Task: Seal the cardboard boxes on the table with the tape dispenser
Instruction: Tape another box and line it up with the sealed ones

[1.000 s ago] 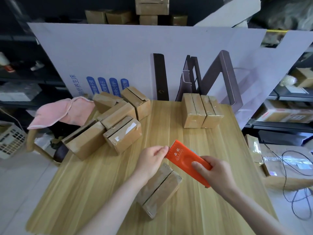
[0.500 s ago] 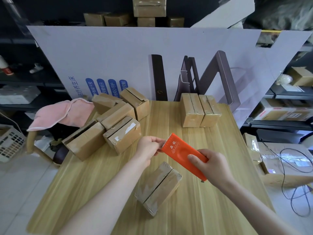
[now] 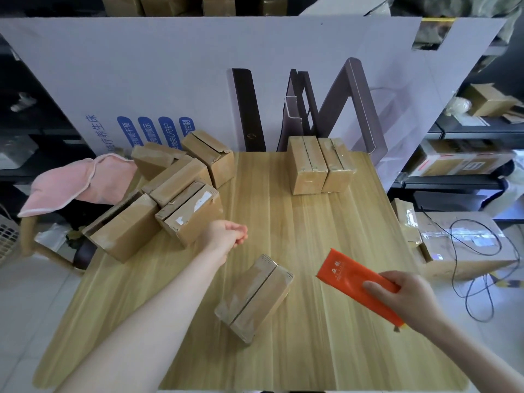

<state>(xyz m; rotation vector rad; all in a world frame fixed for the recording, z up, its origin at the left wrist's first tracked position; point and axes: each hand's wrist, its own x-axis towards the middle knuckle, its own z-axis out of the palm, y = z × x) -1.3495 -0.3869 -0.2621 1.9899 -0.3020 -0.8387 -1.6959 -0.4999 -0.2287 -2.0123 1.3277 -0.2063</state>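
Observation:
A small cardboard box (image 3: 255, 296) lies tilted on the wooden table (image 3: 312, 222), its top seam running along its length. To its right, my right hand (image 3: 408, 296) grips the flat orange tape dispenser (image 3: 348, 276) by its rear end, held above the table. My left hand (image 3: 226, 235) hovers up and left of the box with its fingertips pinched together. They seem to hold a clear tape end, which is too faint to see. Neither hand touches the box.
Several more boxes (image 3: 187, 214) are heaped at the table's left. Two upright boxes (image 3: 320, 165) stand at the back right. A pink cloth (image 3: 76, 180) hangs off a chair at left. A white board (image 3: 198, 80) walls off the back. Cartons and cables (image 3: 459, 245) lie on the floor at right.
My hands have drawn apart. The left left the dispenser's front end and moved left. The right carried the dispenser right and toward me, off the box.

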